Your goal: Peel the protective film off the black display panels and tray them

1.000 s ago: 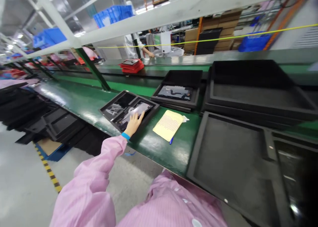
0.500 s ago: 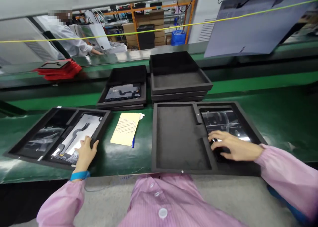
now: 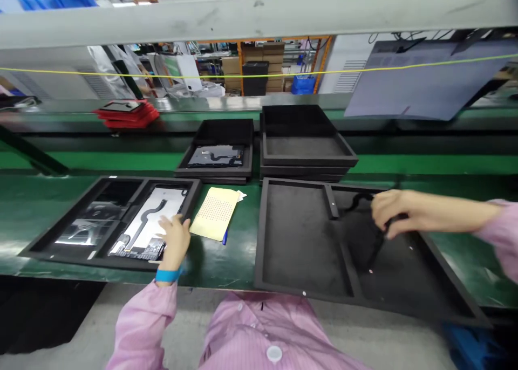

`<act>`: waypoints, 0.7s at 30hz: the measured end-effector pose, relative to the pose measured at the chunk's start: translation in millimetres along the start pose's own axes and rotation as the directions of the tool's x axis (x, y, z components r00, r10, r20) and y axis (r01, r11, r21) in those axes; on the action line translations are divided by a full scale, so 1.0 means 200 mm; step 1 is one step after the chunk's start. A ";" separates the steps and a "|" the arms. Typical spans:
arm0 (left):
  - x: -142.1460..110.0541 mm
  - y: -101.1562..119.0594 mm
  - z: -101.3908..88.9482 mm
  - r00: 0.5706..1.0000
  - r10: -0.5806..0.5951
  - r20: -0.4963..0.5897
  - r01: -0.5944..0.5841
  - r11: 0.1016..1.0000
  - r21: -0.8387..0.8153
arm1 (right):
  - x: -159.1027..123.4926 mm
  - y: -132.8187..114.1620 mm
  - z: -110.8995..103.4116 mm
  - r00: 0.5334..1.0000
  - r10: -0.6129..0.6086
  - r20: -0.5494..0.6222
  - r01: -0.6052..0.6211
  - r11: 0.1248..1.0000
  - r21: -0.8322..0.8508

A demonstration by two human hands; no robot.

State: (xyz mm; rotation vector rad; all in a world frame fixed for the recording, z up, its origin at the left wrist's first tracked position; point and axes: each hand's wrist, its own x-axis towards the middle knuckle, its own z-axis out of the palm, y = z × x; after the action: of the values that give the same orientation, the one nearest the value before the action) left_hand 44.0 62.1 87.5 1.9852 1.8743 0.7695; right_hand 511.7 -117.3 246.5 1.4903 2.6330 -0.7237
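My left hand (image 3: 175, 241) rests over the right edge of the left black foam tray (image 3: 94, 255), fingers spread. Its fingertips are beside a silver-backed display panel (image 3: 150, 216) with a black ribbon cable, lying in the tray's right compartment. A dark glossy panel (image 3: 93, 219) lies in the left compartment. Over the right foam tray (image 3: 299, 235), my right hand (image 3: 390, 211) is closed on a dark display panel (image 3: 377, 248), held nearly edge-on and blurred. A black ribbon cable (image 3: 356, 200) curls out from it. Both compartments under it show bare foam.
Between the trays lie a yellow printed sheet (image 3: 215, 213) and a blue pen (image 3: 225, 237). Behind stand a smaller foam tray holding a panel (image 3: 216, 157) and a stack of foam trays (image 3: 307, 159). Red pouches (image 3: 127, 116) sit on the back ledge. A grey beam (image 3: 259, 14) crosses above.
My right hand has lifted the display panel out of the right tray's compartment and tipped it edge-on. My left hand stays at the left tray. The camera view has shifted.
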 end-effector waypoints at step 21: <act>-0.57 0.91 -0.21 0.699 0.612 0.370 0.329 0.184 -0.926 | 0.41 -0.44 0.08 -0.090 0.417 -0.905 -0.075 0.903 0.424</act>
State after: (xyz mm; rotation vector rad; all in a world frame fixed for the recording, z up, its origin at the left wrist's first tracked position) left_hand 170.1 -75.0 203.1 1.1749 0.3072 0.7622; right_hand 393.1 -95.7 245.8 3.6064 2.5591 0.5031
